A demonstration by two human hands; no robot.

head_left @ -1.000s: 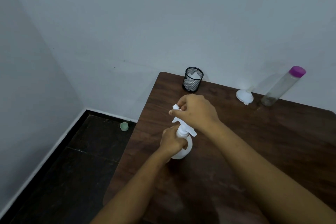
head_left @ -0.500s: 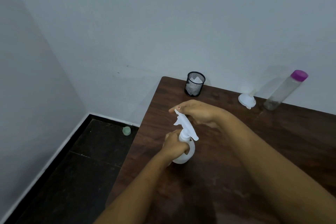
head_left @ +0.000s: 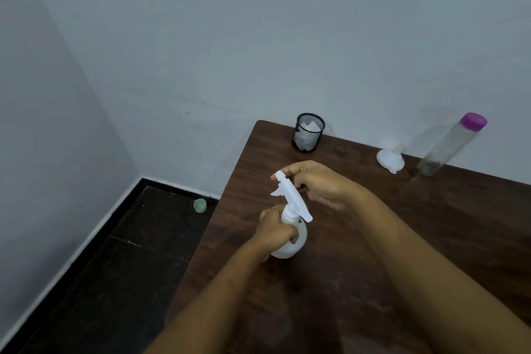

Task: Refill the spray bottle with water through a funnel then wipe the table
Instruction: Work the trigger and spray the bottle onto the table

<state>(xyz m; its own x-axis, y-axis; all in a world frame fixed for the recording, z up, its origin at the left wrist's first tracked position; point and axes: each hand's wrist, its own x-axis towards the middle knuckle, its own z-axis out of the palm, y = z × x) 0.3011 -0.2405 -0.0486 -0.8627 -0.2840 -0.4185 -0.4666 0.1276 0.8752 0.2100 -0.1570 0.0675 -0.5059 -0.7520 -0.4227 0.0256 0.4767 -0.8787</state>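
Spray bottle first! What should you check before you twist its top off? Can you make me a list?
1. Spray bottle upright on the table: ok.
2. Left hand gripping the bottle's body so it stays steady: ok.
3. Right hand on the spray head: ok, its fingers touch the nozzle end.
4. Spray head off: not ok, it sits on the neck.
5. Funnel within reach: ok, lying near the wall.
6. Water bottle open: not ok, its purple cap is on. How much water it holds: cannot tell.
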